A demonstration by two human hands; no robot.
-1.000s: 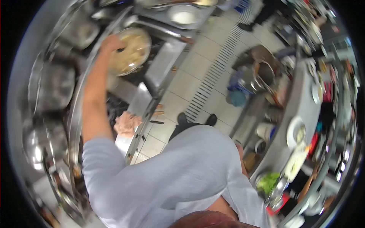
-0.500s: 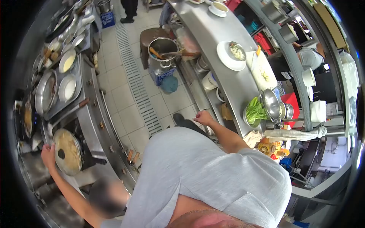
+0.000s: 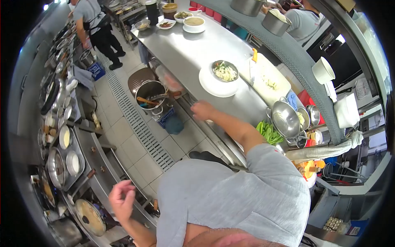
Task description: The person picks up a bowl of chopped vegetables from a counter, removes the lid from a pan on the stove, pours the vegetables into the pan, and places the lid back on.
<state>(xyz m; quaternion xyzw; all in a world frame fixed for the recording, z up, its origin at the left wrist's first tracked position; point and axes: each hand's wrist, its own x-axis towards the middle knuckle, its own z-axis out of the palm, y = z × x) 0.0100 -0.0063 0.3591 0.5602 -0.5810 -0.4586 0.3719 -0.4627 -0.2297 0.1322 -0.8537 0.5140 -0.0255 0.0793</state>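
Observation:
My left hand (image 3: pixel 122 201) is raised over the front edge of the stove, its fingers loosely curled, thumb apart, and nothing in it. Below and left of it, a pan with a glass lid (image 3: pixel 90 217) and a black knob sits on the stove. My right hand (image 3: pixel 203 110) is at the near edge of the steel counter (image 3: pixel 187 57), fingers folded in, with no object showing. Beyond it on the counter stand a white plate (image 3: pixel 210 85) and a metal bowl of chopped vegetables (image 3: pixel 225 71). A cutting board (image 3: pixel 275 88) carries chopped pieces and a knife (image 3: pixel 253 71).
Green leaves (image 3: pixel 268 132) and a metal colander (image 3: pixel 285 119) are by my right elbow. A large pot (image 3: pixel 150 94) with utensils stands low beside the counter, near the floor drain (image 3: pixel 135 117). A co-worker (image 3: pixel 92 24) stands at the far left; another person is behind the shelf.
My left hand has come away from the lidded pan, back toward my body. My right hand has moved up to the counter edge. The view has shifted, showing more of the far counter and a co-worker.

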